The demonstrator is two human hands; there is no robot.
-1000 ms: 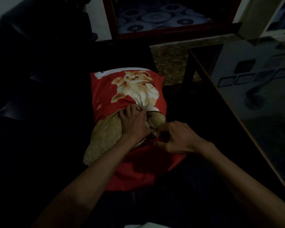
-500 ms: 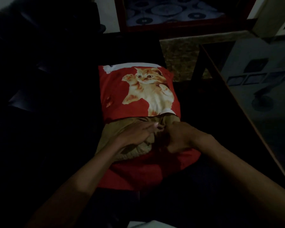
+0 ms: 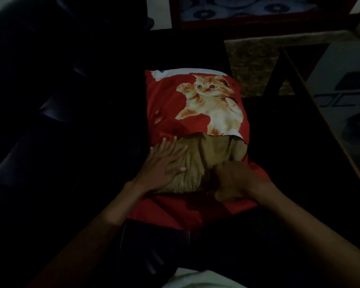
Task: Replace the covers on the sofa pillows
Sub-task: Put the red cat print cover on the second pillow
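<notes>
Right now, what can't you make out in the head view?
- Right hand: motion-blurred, fingers and grip unreadable.
- Cover opening: no fastener visible, hands and folds hide it.
- Pillow far half: inside the cover.
- Sofa: too dark for detail.

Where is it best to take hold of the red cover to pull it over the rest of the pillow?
Probably the red cover's open edge, where it ends across the tan pillow. Pinch it from the near side, beside the left hand, and pull toward yourself.

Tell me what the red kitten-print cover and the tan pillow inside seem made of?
The red kitten-print cover looks like thin, smooth printed fabric: it creases softly. The tan pillow inside seems plain matte woven cloth over soft filling, bunching into wrinkles. Dim light leaves the fibre unclear.
</notes>
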